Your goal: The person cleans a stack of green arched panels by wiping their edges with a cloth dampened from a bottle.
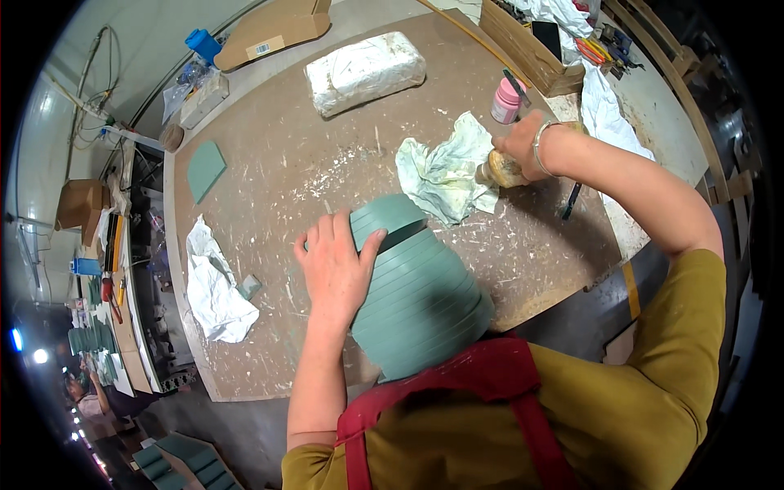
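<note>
Steadying the ribbed green pot against the body at the bench edge, the left hand lies spread on its side; the right hand grips a brush over a rag. Likely loading it; next calls for carrying it to the pot.

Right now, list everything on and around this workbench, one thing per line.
ribbed pot: one, grey-green, tilted at the near table edge
crumpled cloth: one, pale green-white, table centre right
brush: one, wooden, on the cloth
wrapped block: one, white, far side of table
flat tile: one, grey-green, table's left
white rag: one, near left edge
pink bottle: one, far right
cardboard box: one, brown, beyond the table
table: one, brown, spattered white
left hand: flat on the ribbed pot
right hand: gripping the brush
</note>
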Demonstrator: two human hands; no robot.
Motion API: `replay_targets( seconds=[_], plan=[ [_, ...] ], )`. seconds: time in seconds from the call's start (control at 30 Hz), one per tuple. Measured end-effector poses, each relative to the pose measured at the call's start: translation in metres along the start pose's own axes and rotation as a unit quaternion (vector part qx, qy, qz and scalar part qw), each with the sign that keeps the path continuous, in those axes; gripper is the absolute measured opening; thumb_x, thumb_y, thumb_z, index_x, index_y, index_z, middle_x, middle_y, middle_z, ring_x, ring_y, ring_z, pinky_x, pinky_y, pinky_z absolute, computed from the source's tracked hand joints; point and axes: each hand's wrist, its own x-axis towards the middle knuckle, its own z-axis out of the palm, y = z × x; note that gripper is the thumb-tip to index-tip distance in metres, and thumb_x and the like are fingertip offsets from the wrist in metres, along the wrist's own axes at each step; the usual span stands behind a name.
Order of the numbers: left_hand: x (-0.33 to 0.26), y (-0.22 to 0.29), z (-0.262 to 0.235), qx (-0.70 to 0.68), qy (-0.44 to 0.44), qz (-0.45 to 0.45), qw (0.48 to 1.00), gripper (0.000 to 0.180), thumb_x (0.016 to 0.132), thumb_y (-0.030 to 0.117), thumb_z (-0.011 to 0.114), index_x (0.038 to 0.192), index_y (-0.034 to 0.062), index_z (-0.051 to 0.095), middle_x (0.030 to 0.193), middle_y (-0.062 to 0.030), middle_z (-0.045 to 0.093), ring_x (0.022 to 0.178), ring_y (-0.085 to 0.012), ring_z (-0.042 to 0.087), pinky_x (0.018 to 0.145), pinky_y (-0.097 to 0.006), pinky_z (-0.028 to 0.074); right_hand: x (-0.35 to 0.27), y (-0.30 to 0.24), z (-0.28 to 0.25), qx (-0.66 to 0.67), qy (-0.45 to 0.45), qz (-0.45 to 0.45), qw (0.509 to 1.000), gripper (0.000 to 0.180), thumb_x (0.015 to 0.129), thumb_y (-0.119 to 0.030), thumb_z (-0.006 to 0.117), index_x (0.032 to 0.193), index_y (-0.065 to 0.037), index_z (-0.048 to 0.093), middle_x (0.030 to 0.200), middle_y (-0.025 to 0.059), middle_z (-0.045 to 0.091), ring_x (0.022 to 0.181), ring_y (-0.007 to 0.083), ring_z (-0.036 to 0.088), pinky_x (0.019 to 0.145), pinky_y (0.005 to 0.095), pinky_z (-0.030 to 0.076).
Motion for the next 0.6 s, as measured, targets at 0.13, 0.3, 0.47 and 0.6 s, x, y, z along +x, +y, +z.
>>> replay_targets(
  seconds=[0.13,0.3,0.47,0.6],
  plan=[
    [0.000,0.000,0.000,-0.006,-0.004,-0.006,1.000,0.051,0.091,0.041,0.058,0.122,0.0012,0.054,0.110,-0.0165,0.056,0.110,-0.0334,0.052,0.104,-0.048,0.030,0.002,-0.003,-0.004,0.023,0.004,-0.005,1.000,0.053,0.075,-0.027,0.070,0.124,-0.009,0.056,0.093,0.0153,0.071,0.090,0.0322,0.069,0.078,0.0401,0.052],
    [0.000,-0.002,0.001,-0.002,0.008,-0.007,1.000,0.053,0.088,0.044,0.064,0.120,0.0025,0.057,0.110,-0.0146,0.056,0.108,-0.0306,0.053,0.102,-0.049,0.031,0.000,-0.003,-0.004,0.033,0.008,0.002,0.999,0.047,0.074,-0.027,0.070,0.116,-0.008,0.063,0.101,0.0161,0.070,0.094,0.0329,0.068,0.081,0.0396,0.054],
    [0.001,-0.002,-0.002,-0.014,-0.003,-0.007,1.000,0.051,0.090,0.040,0.061,0.121,0.0013,0.056,0.113,-0.0164,0.054,0.112,-0.0334,0.052,0.103,-0.047,0.030,-0.001,0.000,0.000,0.064,0.015,0.006,0.998,0.059,0.070,-0.035,0.078,0.120,-0.010,0.059,0.095,0.0161,0.071,0.092,0.0335,0.068,0.079,0.0408,0.053],
    [0.001,0.000,-0.001,-0.010,-0.005,-0.006,1.000,0.050,0.089,0.040,0.061,0.121,0.0013,0.056,0.113,-0.0163,0.054,0.112,-0.0331,0.052,0.103,-0.047,0.030,-0.005,0.001,0.007,0.084,-0.021,0.018,0.996,0.054,0.070,-0.033,0.076,0.116,-0.009,0.063,0.101,0.0162,0.071,0.095,0.0342,0.068,0.081,0.0411,0.054]
  ],
)
